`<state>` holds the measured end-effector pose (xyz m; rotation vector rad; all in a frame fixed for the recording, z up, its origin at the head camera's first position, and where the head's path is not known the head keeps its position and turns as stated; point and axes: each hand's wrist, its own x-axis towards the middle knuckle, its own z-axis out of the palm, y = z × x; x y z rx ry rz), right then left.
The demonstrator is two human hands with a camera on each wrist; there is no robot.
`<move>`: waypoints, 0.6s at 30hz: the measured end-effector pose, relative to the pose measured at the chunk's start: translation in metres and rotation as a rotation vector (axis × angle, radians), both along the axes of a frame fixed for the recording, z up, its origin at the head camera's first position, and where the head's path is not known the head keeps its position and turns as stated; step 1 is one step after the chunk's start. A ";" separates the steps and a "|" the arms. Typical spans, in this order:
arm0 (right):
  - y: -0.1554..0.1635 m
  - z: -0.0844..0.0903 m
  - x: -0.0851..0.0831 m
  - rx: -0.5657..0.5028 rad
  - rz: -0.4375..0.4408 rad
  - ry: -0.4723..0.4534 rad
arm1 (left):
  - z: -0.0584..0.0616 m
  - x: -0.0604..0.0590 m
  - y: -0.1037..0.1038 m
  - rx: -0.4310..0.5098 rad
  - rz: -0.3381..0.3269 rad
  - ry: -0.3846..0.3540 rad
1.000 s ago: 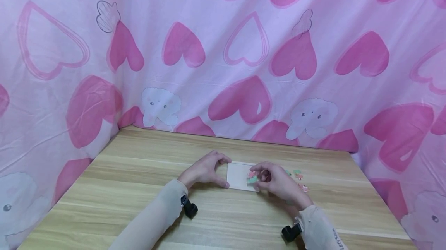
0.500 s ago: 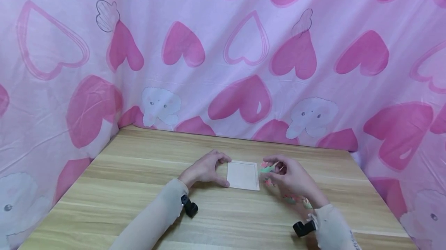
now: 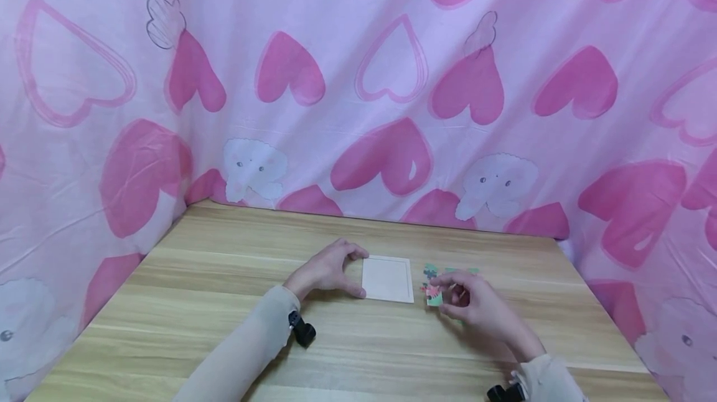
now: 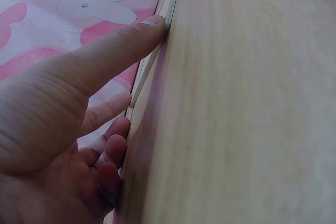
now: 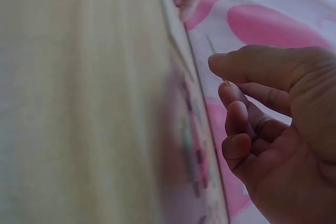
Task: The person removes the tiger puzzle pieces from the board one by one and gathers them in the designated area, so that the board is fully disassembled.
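Note:
My left hand (image 3: 327, 274) holds a pale square puzzle tray (image 3: 386, 280) at its left side, with the thumb at the near corner and a finger at the far corner. In the left wrist view the thumb (image 4: 121, 48) presses the tray's edge. To the right of the tray, my right hand (image 3: 482, 305) pinches a pink and green jigsaw piece (image 3: 434, 297) between thumb and fingers. That piece looks thin and edge-on in the right wrist view, raised off the table. No pieces show inside the tray.
Loose jigsaw pieces (image 3: 430, 271) lie on the wooden table (image 3: 224, 265) right of the tray, several partly hidden behind my right hand. A pink heart-patterned curtain (image 3: 302, 140) hangs round the table's back and sides.
My right hand has carried the jigsaw piece from over the tray's right part to the right, then slightly nearer, beside the loose pieces. My left hand stays at the tray.

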<state>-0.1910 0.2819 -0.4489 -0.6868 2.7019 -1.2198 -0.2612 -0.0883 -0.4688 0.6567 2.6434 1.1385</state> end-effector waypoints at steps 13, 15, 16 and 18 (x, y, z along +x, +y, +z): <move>0.003 -0.012 0.002 0.106 0.011 -0.054 | 0.003 0.000 0.001 0.003 -0.004 -0.017; 0.003 -0.013 0.002 0.108 0.012 -0.064 | 0.004 0.000 0.001 -0.001 -0.004 -0.016; 0.003 -0.013 0.002 0.108 0.014 -0.070 | 0.004 0.000 0.001 -0.002 -0.002 -0.017; 0.002 -0.014 0.002 0.101 0.014 -0.086 | 0.004 0.001 0.000 -0.001 0.001 -0.024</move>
